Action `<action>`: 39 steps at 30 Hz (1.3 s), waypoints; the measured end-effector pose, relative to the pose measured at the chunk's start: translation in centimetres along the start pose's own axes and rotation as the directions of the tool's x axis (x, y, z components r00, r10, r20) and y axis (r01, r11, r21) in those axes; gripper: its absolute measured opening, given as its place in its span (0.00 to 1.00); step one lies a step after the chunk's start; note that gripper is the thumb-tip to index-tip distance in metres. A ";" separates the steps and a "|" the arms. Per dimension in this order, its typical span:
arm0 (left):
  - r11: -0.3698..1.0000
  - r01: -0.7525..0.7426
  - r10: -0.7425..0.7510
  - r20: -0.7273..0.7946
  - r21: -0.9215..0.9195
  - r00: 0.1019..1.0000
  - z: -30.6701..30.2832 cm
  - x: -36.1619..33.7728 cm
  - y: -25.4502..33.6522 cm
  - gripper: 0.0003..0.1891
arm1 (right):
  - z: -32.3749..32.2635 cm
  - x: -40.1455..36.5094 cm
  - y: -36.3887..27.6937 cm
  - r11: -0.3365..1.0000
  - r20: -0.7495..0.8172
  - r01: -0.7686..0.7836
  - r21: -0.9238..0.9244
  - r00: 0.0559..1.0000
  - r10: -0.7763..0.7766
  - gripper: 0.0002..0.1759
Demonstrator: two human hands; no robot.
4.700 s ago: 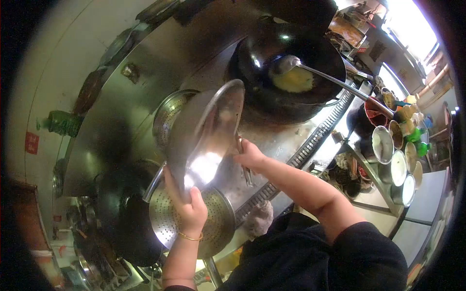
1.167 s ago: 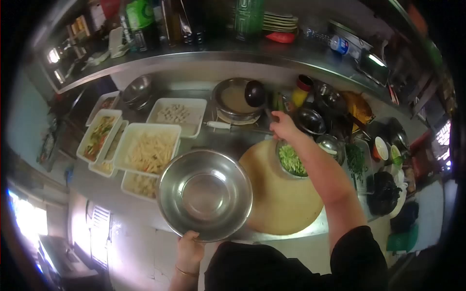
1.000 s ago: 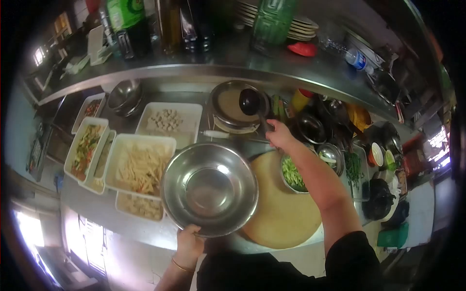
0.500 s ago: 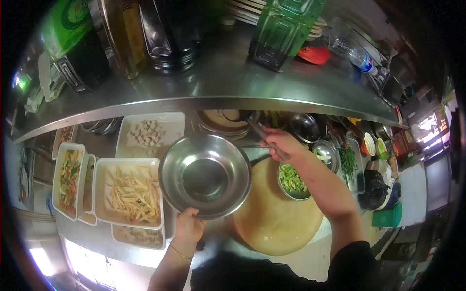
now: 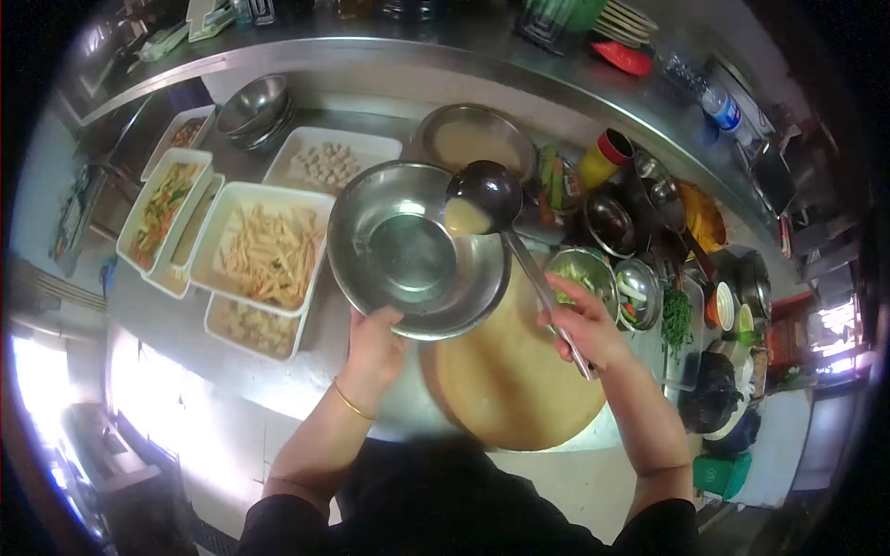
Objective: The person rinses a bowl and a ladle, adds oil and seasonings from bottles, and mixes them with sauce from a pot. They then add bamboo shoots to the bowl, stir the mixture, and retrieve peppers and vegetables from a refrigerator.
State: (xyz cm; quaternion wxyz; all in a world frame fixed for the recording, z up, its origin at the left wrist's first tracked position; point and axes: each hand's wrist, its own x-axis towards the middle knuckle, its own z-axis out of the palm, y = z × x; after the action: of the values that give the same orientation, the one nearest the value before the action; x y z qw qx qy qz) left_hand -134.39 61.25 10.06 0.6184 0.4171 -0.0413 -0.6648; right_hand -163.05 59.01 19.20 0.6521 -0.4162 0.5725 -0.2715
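Observation:
My left hand [image 5: 375, 347] grips the near rim of a wide steel bowl [image 5: 352, 250], thumb over the edge. My right hand [image 5: 589, 324] is closed round the handle of a ladle [image 5: 491, 185]. The ladle's dark cup hangs over the right side of the bowl and holds some pale, cream-coloured liquid [image 5: 466, 220]. Behind it stands a steel basin [image 5: 442, 119] with a similar pale liquid. Below the bowl and ladle lies a round wooden chopping board [image 5: 519, 398]. A bowl of chopped greens [image 5: 598, 264] stands at the board's far edge, partly behind my right hand.
White trays hold pale strips [image 5: 269, 246], small cubes [image 5: 324, 165] and mixed vegetables [image 5: 165, 208] on the left. Stacked steel bowls [image 5: 255, 107] stand behind them. A steel shelf [image 5: 399, 51] runs above the counter's back. Several bowls and a green-herb tray [image 5: 681, 320] crowd the right.
My right hand has drawn the ladle from the basin at the back toward me, over the steel bowl, now with liquid in it. The view has tilted downward, showing more of the counter.

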 end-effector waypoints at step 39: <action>0.955 0.043 -0.020 0.079 -0.294 0.997 -7.2 -8.2 7.4 0.22 | 16.0 -2.1 -6.9 0.154 0.374 0.688 -0.709 0.552 -0.745 0.15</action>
State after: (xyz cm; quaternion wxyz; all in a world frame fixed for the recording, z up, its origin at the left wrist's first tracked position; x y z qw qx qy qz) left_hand -125.10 69.89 13.73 0.6611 0.2953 0.0419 -0.6885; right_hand -147.06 60.95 26.12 0.1622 -0.8693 0.3800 -0.2712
